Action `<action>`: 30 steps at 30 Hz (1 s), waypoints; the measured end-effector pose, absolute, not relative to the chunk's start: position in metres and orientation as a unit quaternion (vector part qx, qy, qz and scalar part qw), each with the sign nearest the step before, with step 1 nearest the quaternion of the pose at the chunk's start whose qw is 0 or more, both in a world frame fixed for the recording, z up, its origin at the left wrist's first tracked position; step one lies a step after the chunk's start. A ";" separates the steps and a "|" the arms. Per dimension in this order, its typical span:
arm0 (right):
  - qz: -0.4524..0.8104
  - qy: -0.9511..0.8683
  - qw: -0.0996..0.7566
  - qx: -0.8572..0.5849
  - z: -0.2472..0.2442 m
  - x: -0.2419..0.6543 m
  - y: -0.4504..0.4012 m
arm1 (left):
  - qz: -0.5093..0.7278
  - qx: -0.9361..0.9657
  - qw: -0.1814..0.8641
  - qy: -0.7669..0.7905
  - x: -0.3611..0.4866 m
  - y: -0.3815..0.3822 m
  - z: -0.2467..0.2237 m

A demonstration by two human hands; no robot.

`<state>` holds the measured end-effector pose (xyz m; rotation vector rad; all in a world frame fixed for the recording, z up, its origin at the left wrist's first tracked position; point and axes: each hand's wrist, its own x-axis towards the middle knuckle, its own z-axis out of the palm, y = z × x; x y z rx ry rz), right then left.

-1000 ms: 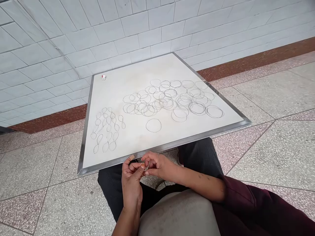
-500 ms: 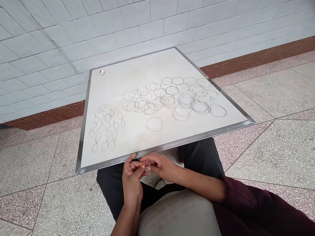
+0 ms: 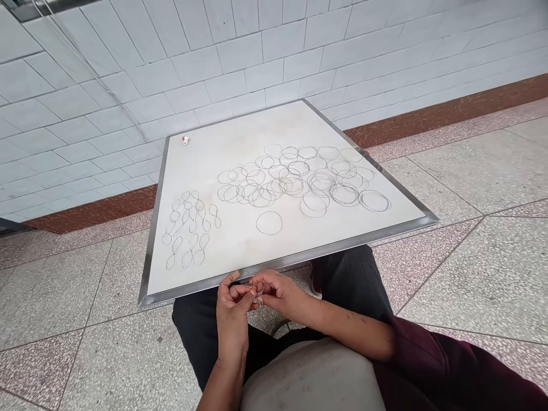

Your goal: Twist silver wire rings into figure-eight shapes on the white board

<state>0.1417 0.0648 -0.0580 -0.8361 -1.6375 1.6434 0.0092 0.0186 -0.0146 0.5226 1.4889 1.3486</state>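
My left hand (image 3: pixel 233 311) and my right hand (image 3: pixel 280 294) meet just in front of the table's near edge, above my lap. Both are closed, pinching a thin wire (image 3: pixel 258 291) between thumbs and fingertips. The wire is bent in a small loop, and much of it is hidden by my fingers. A tan bandage-like wrap (image 3: pixel 232 278) covers a fingertip of my left hand. On the white tabletop (image 3: pixel 231 251), one wire ring (image 3: pixel 269 223) lies alone nearest my hands. Several figure-eight wire pieces (image 3: pixel 199 251) lie at the left.
Many overlapping wire rings (image 3: pixel 317 181) spread over the table's middle and right. A small white and red object (image 3: pixel 185 140) sits at the far left corner. The metal table edge (image 3: pixel 299 256) runs before me, and a tiled wall (image 3: pixel 240 80) stands behind.
My head view has tilted up slightly, so the table and hands appear a little lower. Both hands keep their pinch on the wire; the pieces on the table have not moved.
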 end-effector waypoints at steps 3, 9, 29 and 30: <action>0.641 -0.618 0.332 -0.311 -0.059 0.142 0.063 | 0.570 0.226 0.506 0.606 0.010 0.016 -0.018; 0.697 -0.567 0.317 -0.303 -0.061 0.137 0.067 | 0.581 0.226 0.507 0.596 0.007 0.017 -0.019; 0.769 -0.474 0.327 -0.278 -0.051 0.132 0.080 | 0.566 0.252 0.513 0.594 -0.006 0.020 -0.019; 0.767 -0.476 0.329 -0.277 -0.053 0.131 0.082 | 0.569 0.248 0.512 0.594 -0.007 0.021 -0.019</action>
